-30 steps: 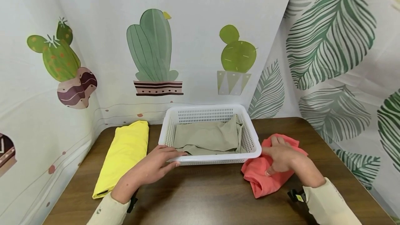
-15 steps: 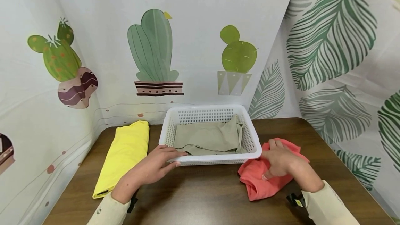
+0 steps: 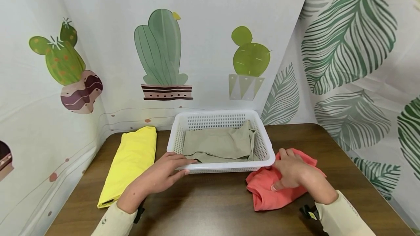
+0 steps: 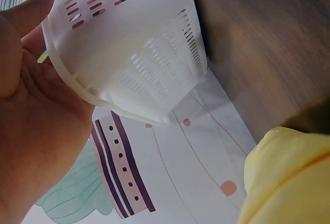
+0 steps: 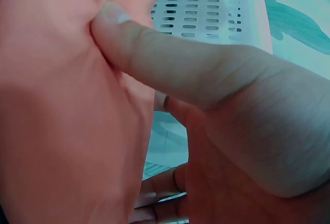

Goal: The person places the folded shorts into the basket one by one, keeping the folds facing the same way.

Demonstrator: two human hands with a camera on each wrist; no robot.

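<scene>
A white plastic basket (image 3: 220,166) stands at the back of the table with a folded grey-green cloth (image 3: 216,142) inside. My left hand (image 3: 164,173) holds its near left rim, fingers over the edge and thumb (image 4: 36,11) along the outer wall. On the right lies a folded coral-red cloth (image 3: 267,192), partly under my right hand (image 3: 292,172). The right wrist view has my thumb (image 5: 149,53) pressing a crease into the coral cloth (image 5: 67,115), while other fingers show behind its edge.
A folded yellow cloth (image 3: 131,163) lies along the table's left side. The brown wooden table (image 3: 203,203) backs onto a white curtain (image 3: 210,39) printed with cacti and leaves.
My right hand and the coral cloth have shifted slightly left and toward me, and the cloth's near corner has slid left. My left hand and the basket stay where they were.
</scene>
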